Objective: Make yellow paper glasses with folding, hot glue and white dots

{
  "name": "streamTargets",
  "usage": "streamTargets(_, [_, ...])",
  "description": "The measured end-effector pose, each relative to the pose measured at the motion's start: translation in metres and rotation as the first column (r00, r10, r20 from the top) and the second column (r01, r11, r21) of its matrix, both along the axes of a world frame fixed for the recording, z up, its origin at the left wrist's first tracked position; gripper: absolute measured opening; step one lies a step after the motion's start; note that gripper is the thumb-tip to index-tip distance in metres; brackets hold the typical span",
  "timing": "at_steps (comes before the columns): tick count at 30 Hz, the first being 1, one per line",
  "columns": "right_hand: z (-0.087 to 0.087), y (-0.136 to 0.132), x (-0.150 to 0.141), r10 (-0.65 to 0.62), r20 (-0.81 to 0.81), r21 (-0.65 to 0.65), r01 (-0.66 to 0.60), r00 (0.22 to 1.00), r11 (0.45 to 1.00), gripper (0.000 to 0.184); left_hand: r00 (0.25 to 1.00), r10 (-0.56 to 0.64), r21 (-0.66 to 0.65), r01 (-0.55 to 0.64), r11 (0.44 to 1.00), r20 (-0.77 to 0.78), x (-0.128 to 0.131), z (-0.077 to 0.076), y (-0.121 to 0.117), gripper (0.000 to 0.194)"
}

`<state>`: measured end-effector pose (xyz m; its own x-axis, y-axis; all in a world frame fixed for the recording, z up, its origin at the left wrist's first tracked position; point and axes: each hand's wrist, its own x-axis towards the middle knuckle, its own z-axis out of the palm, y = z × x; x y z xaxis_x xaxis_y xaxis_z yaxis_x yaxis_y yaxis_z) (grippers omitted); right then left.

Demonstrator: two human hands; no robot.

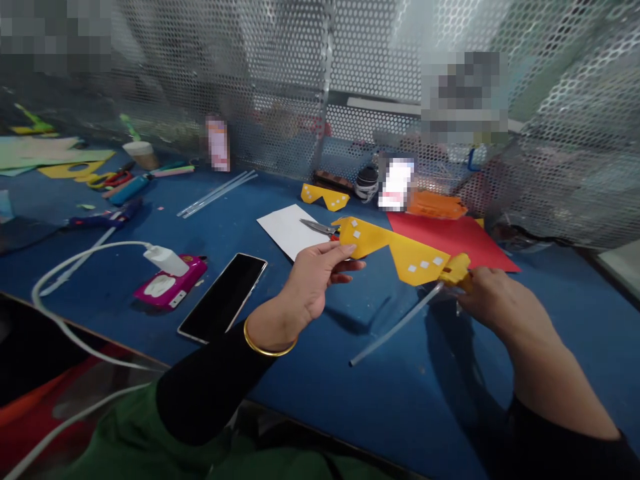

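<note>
My left hand (320, 273) is closed, pinching the left end of a yellow paper glasses cutout (385, 247) between thumb and fingers. Small white squares dot both lenses, and the cutout is held above the table. At its right end, my right hand (493, 293) is wrapped around a yellow glue gun (456, 268). A long clear glue stick (395, 325) sticks out of the gun toward the lower left. Whether the gun touches the paper I cannot tell. Behind my left hand, scissors (317, 227) rest on a white sheet (285, 223), their handles partly hidden.
A black-screened phone (223, 297) and a magenta power socket (170, 283) with a white charger lie left. Farther left is a blue glue gun (117, 217). A second yellow glasses cutout (325, 197), a red sheet (470, 240) and an orange item (437, 205) lie near the perforated metal screen (280, 87).
</note>
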<state>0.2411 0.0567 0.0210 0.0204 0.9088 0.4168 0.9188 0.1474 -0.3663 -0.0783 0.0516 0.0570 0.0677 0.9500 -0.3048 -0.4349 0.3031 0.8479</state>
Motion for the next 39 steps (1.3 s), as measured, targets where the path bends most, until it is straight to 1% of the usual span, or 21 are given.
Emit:
streamTargets(2, [0.007,0.0,-0.002,-0.061,0.097,-0.124,0.073,0.993,0.99,0.038,1.0,0.005,-0.004,-0.005,1.0,0.009,0.0,0.0,0.0,0.004])
streamTargets(3, [0.01,-0.001,-0.004,-0.079,0.132,-0.162,0.101,0.988,0.982,0.04,1.0,0.007,-0.007,-0.007,1.0,0.013,0.0,0.0,0.0,0.003])
streamTargets(4, [0.013,-0.003,-0.006,-0.107,0.15,-0.163,0.132,0.983,0.978,0.041,1.0,0.009,-0.008,-0.009,1.0,0.016,0.0,0.0,0.0,0.003])
streamTargets(6, [0.02,-0.007,-0.009,-0.168,0.143,-0.094,0.182,0.975,0.979,0.042,1.0,0.011,-0.009,-0.01,1.0,0.018,0.0,0.0,0.0,0.003])
streamTargets(8, [0.028,-0.01,-0.013,-0.226,0.112,-0.043,0.232,0.968,0.972,0.037,1.0,0.014,-0.011,-0.013,1.0,0.018,0.0,0.0,0.0,0.002])
streamTargets(9, [0.032,-0.01,-0.014,-0.255,0.086,-0.046,0.259,0.963,0.965,0.033,1.0,0.012,-0.011,-0.012,1.0,0.022,0.0,-0.001,0.0,0.002])
streamTargets(11, [0.04,-0.012,-0.019,-0.318,-0.017,-0.088,0.315,0.948,0.945,0.022,0.999,0.01,-0.006,-0.01,1.0,0.036,0.0,-0.001,0.0,0.003])
streamTargets(13, [0.047,-0.015,-0.027,-0.342,-0.251,-0.137,0.316,0.906,0.939,0.014,0.999,0.015,-0.003,-0.015,1.0,0.052,0.001,-0.002,-0.001,0.003])
streamTargets(14, [0.049,-0.018,-0.033,-0.301,-0.391,-0.136,0.269,0.87,0.953,0.014,0.998,0.021,-0.002,-0.021,1.0,0.057,0.001,-0.002,-0.001,0.003])
streamTargets(15, [0.051,-0.023,-0.041,-0.238,-0.53,-0.1,0.219,0.814,0.971,0.017,0.998,0.026,0.004,-0.027,1.0,0.061,0.001,-0.003,-0.001,0.003])
streamTargets(16, [0.051,-0.03,-0.051,-0.129,-0.624,-0.033,0.139,0.771,0.99,0.019,0.998,0.028,0.013,-0.029,0.999,0.064,0.002,-0.003,-0.001,0.002])
streamTargets(17, [0.051,-0.037,-0.061,-0.025,-0.66,0.058,0.085,0.751,0.995,0.021,0.997,0.027,0.026,-0.029,0.999,0.066,0.002,-0.003,-0.001,0.002])
streamTargets(18, [0.05,-0.045,-0.071,0.051,-0.658,0.093,0.014,0.751,0.996,0.021,0.997,0.024,0.038,-0.026,0.999,0.067,0.002,-0.003,-0.001,0.002])
streamTargets(19, [0.049,-0.053,-0.08,0.125,-0.64,0.095,-0.084,0.758,0.992,0.023,0.998,0.015,0.048,-0.019,0.999,0.067,0.003,-0.003,-0.002,0.002])
streamTargets(20, [0.046,-0.061,-0.089,0.182,-0.624,0.109,-0.145,0.76,0.983,0.023,0.998,0.009,0.053,-0.013,0.999,0.065,0.003,-0.003,-0.003,0.002])
streamTargets(22, [0.04,-0.07,-0.1,0.215,-0.567,0.069,-0.214,0.795,0.974,0.022,0.998,0.002,0.052,-0.005,0.999,0.059,0.004,-0.003,-0.004,0.002])
streamTargets(24, [0.033,-0.074,-0.105,0.251,-0.466,0.032,-0.268,0.848,0.963,0.02,0.999,0.0,0.053,-0.003,0.999,0.054,0.005,-0.003,-0.005,0.002])
streamTargets(26, [0.028,-0.073,-0.107,0.278,-0.365,0.018,-0.292,0.889,0.956,0.021,0.999,0.002,0.059,-0.005,0.998,0.048,0.006,-0.003,-0.006,0.003])
streamTargets(28, [0.025,-0.072,-0.109,0.285,-0.306,0.033,-0.29,0.908,0.957,0.019,0.999,0.002,0.066,-0.005,0.998,0.045,0.006,-0.003,-0.007,0.003])
streamTargets(33, [0.024,-0.071,-0.117,0.281,-0.278,0.076,-0.271,0.919,0.96,0.017,0.998,-0.005,0.067,0.002,0.998,0.055,0.006,-0.003,-0.007,0.003])
streamTargets(39, [0.025,-0.069,-0.117,0.306,-0.206,0.069,-0.298,0.929,0.952,0.014,0.998,-0.012,0.064,0.008,0.998,0.063,0.007,-0.002,-0.008,0.004])
